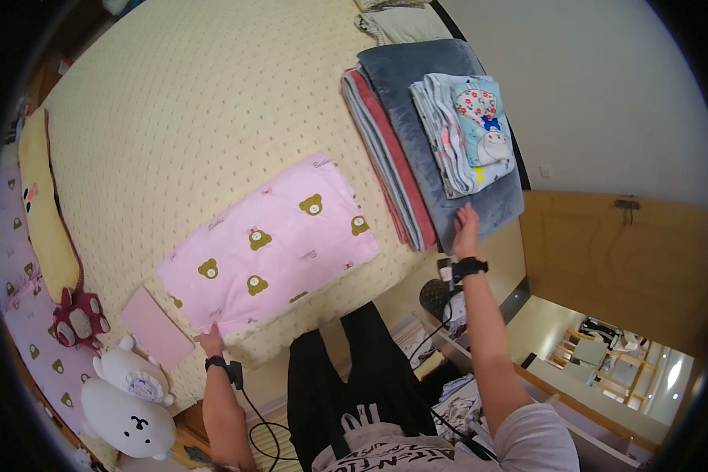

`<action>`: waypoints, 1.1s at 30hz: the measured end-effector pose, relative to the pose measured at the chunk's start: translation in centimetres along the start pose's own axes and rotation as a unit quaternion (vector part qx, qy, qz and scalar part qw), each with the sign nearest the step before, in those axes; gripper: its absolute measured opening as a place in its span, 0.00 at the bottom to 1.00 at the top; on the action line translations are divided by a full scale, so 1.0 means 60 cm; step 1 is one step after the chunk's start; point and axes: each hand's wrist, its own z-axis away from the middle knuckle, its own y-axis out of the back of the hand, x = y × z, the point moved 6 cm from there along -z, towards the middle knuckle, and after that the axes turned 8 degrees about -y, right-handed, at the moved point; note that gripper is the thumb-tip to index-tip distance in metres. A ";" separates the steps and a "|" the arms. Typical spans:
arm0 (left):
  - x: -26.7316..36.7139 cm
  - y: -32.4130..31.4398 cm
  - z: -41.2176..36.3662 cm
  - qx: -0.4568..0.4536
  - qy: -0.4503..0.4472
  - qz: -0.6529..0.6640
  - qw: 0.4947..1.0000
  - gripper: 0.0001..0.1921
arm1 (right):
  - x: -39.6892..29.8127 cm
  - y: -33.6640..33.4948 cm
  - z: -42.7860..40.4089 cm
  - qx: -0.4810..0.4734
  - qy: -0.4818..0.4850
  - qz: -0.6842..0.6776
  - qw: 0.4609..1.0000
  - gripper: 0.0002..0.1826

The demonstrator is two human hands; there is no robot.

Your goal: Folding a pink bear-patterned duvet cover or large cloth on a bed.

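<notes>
A folded pink cloth [283, 242] with a bear print lies flat on the bed before me. At its near left corner, my left hand [211, 342] touches the edge, thumb and forefinger apart. My right hand [466, 233] is at the near edge of a folded grey plush blanket [398, 112], fingers spread and holding nothing. On that blanket rests a stack of folded printed cloths [442, 135], topped by a light blue piece [478, 124] with a cartoon figure. Folded red and grey blankets [389, 165] show beside and beneath the plush one.
A pink flat rectangular item [158, 330] lies left of the cloth. Plush toys [130, 425] and a long yellow cushion [44, 206] line the bed's left side. An open drawer [448, 348] holding clothes stands below right, near a wooden door [613, 253]. Cables hang from both wrists.
</notes>
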 end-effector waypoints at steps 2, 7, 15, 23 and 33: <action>0.031 0.019 0.015 0.023 0.056 -0.083 0.995 0.34 | -0.029 0.045 -0.041 0.020 -0.048 -0.031 0.998 0.31; 0.198 0.062 0.095 0.183 -0.017 -0.394 0.901 0.36 | -0.066 0.036 -0.111 -0.062 -0.128 -0.162 0.977 0.34; 0.612 -0.301 0.324 -0.384 -0.287 0.170 0.861 0.16 | -0.034 -0.009 -0.161 -0.144 -0.053 -0.193 0.969 0.24; 0.946 -0.538 0.421 -0.623 0.078 0.520 0.580 0.35 | -0.006 0.131 -0.088 -0.234 -0.159 -0.123 0.951 0.24; 0.934 -0.482 0.500 -0.633 -0.277 0.172 0.702 0.40 | -0.047 0.200 -0.033 -0.182 -0.074 0.184 0.963 0.28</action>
